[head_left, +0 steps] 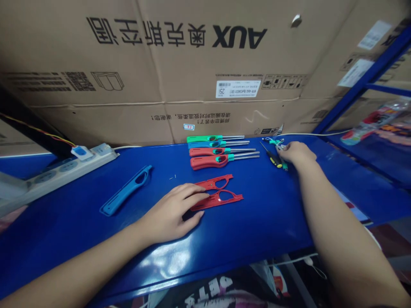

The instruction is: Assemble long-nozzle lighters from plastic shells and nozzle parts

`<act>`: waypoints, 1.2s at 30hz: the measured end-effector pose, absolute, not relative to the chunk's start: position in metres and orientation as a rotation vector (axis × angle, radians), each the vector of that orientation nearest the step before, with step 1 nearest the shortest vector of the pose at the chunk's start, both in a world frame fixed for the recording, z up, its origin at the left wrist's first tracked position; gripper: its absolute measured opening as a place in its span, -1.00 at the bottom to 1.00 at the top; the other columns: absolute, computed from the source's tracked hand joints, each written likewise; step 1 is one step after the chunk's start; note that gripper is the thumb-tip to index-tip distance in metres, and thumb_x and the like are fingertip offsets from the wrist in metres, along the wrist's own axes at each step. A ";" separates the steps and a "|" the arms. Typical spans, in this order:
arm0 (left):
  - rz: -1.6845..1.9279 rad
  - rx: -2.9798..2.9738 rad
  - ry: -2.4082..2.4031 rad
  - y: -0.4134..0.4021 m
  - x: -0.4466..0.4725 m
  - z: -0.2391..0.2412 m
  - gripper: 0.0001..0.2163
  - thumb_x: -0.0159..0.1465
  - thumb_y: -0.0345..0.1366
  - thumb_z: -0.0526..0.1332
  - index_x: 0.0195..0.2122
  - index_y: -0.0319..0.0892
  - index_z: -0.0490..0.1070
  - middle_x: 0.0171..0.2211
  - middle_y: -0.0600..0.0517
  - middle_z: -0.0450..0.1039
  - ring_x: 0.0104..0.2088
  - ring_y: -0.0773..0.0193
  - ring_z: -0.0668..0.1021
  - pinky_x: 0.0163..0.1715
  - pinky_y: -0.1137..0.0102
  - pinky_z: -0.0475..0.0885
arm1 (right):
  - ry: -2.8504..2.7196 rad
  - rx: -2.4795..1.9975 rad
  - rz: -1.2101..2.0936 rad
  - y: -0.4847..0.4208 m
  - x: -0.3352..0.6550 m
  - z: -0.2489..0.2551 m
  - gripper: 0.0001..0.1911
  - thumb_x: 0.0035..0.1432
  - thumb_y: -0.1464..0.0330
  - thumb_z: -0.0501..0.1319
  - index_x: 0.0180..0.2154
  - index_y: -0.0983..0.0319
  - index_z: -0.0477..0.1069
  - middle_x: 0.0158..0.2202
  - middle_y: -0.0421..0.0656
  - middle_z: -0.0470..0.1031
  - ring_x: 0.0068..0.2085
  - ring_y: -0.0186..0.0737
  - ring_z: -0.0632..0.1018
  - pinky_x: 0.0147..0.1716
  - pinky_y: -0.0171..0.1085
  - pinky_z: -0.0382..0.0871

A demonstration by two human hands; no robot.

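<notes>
My left hand (175,209) lies over the left ends of two red lighter casing halves (229,197), fingers stretched out on them and thumb apart. Their insides face up, side by side on the blue table. At the right, my right hand (297,154) is closed with its fingertips down at a small heap of green and white lighter parts (274,141). What is pinched there is too small to make out. Beside these fingers lies a black-and-yellow screwdriver (273,158). A blue lighter casing half (128,190) rests to the left of my left hand.
Several assembled lighters (208,161) with metal tubes lie in a row before the cardboard box (180,85) at the back. Two tiny metal pins (172,177) lie near my left hand. A power strip (64,171) runs along the left; a blue shelf post (362,81) stands right.
</notes>
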State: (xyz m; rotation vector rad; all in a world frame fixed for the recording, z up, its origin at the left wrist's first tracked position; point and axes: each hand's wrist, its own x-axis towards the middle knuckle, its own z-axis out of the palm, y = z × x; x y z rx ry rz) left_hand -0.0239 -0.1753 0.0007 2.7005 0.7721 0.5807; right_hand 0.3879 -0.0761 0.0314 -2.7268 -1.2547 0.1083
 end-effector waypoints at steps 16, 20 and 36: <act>0.507 2.649 0.766 -0.171 -0.027 0.002 -0.67 0.41 -0.30 0.13 0.19 -0.08 0.38 0.11 -0.09 0.45 0.10 0.09 0.47 0.08 0.15 0.46 | -1.322 -2.395 -0.006 -0.081 0.384 0.037 -0.82 0.24 0.26 0.17 -0.20 0.22 0.41 -0.13 0.14 0.56 -0.06 0.14 0.57 -0.12 -0.04 0.42; 0.474 2.640 0.783 -0.171 -0.030 0.006 -0.71 0.40 -0.30 0.13 0.13 -0.10 0.42 0.07 -0.10 0.47 0.07 0.07 0.49 0.05 0.16 0.48 | -1.516 -2.127 0.028 -0.088 0.368 0.047 -0.88 0.29 0.25 0.12 -0.22 0.17 0.32 -0.22 -0.03 0.55 -0.20 -0.09 0.58 -0.15 -0.21 0.42; 0.348 2.714 0.891 -0.166 -0.039 0.021 -0.80 0.35 -0.27 0.19 -0.05 -0.15 0.50 -0.08 -0.05 0.52 -0.08 0.11 0.53 -0.02 0.18 0.44 | -2.399 -1.094 0.196 -0.137 0.274 0.049 -0.83 0.42 0.30 0.07 -0.07 0.18 0.38 -0.08 -0.10 0.56 -0.09 -0.16 0.57 -0.10 -0.20 0.40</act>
